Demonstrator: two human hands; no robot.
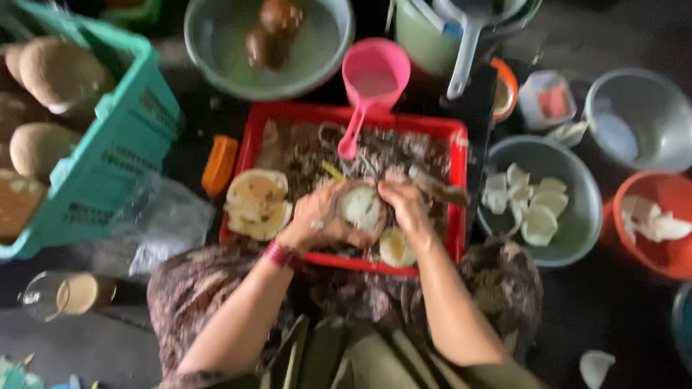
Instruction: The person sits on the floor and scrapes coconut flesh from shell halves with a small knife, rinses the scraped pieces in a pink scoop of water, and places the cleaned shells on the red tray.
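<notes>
Left hand point(313, 220) cupped around a coconut half point(360, 209). Right hand point(407, 205) clamped on a knife point(440, 189) over the red tray point(458, 155). Blurred throughout.

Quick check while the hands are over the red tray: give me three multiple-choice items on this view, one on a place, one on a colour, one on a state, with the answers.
1. Where does the pink scoop lie?
A. In the teal crate
B. At the far edge of the red tray
C. In the orange tub

2. What colour is the band on the left wrist?
A. Red
B. Blue
C. White

3. How is the coconut piece held?
A. Lying loose in the tray
B. By the right hand alone
C. Between the left hand and the right hand

Answers: B, its handle reaches down into the tray; A, a red band shows; C, both hands close around it.
</notes>
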